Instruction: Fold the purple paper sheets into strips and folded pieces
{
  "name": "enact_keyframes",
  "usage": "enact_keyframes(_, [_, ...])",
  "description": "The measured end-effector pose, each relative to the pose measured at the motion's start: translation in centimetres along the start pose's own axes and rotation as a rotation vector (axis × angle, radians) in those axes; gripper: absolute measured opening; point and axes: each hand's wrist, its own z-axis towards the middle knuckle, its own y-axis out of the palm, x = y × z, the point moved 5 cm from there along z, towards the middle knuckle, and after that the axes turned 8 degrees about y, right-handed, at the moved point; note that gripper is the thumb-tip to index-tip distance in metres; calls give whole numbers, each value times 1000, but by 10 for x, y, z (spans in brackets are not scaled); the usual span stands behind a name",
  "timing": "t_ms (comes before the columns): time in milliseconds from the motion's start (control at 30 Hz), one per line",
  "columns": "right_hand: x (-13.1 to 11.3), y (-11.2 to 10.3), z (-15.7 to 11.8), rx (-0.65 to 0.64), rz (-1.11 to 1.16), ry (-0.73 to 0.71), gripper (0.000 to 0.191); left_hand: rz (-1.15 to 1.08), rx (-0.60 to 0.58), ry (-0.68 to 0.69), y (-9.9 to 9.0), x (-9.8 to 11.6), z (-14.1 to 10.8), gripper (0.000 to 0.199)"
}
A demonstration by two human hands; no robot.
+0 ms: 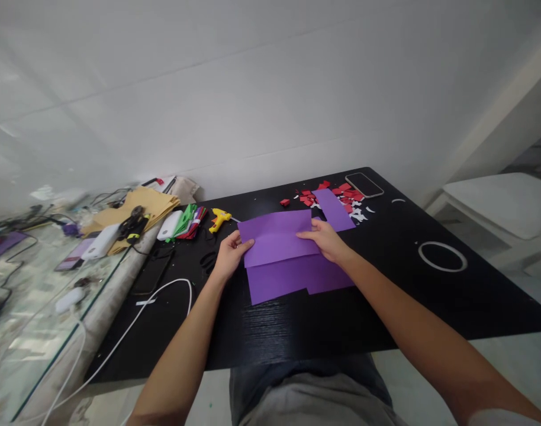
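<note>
Left of frame: tan paper stack (157,204) and white cable (178,280), the cable's loop near the left forearm; advisable to keep the elbow clear of it so the grip is not jogged. Yellow glue gun (219,220) lies on the black desk (261,337), upper left of centre, nozzle end close to the sheet's corner; best not to let the paper catch there. Left hand (229,254), centre-left: thumb on the upper face, fingers behind, clamped on the left edge of the purple sheet (274,236). That sheet is at mid-frame, overlapping other purple pieces (279,278) below it; whether its lower edge touches them, cannot tell. For good alignment, suggest matching edges at a corner first, and keeping tension light and even, since thin stock would likely buckle or crease. Right hand (326,239), centre-right: thumb on top, likewise pinched on the right edge, a little higher in frame; levelling both hands should help square it. Upper right: purple strip (335,210) over red scraps (306,198); loose bits could slip between layers, so work well apart from them. Far right: pale ring (443,257), out of the way.
</note>
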Motion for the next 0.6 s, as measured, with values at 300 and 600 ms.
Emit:
enact_keyframes(300, [-1, -5, -1, -183, 43, 230, 14, -48, 118, -37, -9, 7, 0, 25])
enact_keyframes(600, [4, 30, -29, -351, -343, 340, 39, 112, -200, 68, 12, 19, -6, 11])
